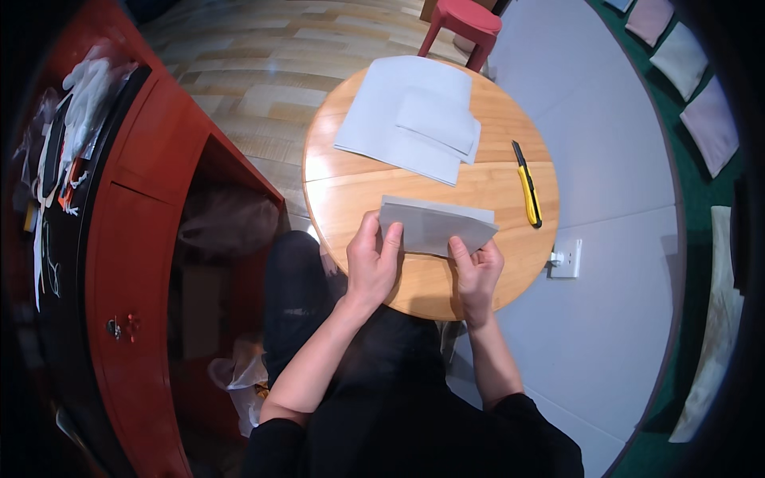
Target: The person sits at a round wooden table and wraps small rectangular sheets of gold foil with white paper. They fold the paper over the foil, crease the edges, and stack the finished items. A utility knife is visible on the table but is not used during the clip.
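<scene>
A folded sheet of white paper (433,227) is held upright between my two hands, over the near part of a round wooden table (334,209). My left hand (375,254) pinches its left end, the thumb on the near face. At the right end, my right hand (477,269) grips the lower edge with thumb and fingers. Beyond them lies a stack of large white paper sheets (382,119), with smaller folded pieces of paper (439,119) on top, towards the right. A yellow and black utility knife (528,191) lies on the table's right side.
A red cabinet (128,239) with a black top stands at left, holding plastic bags and small items. A pink-red plastic stool (466,18) is behind the table. On the right, a pale wall bears a socket (568,259) with a plug, close to the table's rim.
</scene>
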The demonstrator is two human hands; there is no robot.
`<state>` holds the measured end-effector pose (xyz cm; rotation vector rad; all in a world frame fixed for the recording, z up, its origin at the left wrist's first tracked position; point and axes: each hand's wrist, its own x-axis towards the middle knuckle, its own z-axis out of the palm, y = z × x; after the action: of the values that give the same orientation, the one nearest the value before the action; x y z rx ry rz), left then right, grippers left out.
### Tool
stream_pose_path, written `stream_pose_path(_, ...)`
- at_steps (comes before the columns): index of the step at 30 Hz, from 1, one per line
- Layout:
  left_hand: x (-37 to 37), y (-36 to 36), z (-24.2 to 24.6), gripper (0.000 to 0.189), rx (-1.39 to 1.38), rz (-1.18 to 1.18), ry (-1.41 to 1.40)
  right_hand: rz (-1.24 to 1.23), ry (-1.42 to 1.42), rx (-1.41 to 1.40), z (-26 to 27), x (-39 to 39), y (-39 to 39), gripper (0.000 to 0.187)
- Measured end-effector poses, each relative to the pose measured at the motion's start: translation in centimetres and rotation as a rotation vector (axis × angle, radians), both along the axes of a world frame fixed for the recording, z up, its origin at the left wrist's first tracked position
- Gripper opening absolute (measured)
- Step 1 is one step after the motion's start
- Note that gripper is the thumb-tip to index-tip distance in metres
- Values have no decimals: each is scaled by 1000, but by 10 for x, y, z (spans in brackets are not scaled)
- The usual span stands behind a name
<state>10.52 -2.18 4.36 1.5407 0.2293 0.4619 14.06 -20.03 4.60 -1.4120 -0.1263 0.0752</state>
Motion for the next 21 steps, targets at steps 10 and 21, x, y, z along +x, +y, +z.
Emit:
stream_pose_path(10,-7,-3,-33,37,85,-25,-25,-16,-45,-88,-38,-3,-7,27)
stream_pose_path(21,-10,-6,-24,45,91,-4,2,-85,-124,-199,-28,-6,5,30)
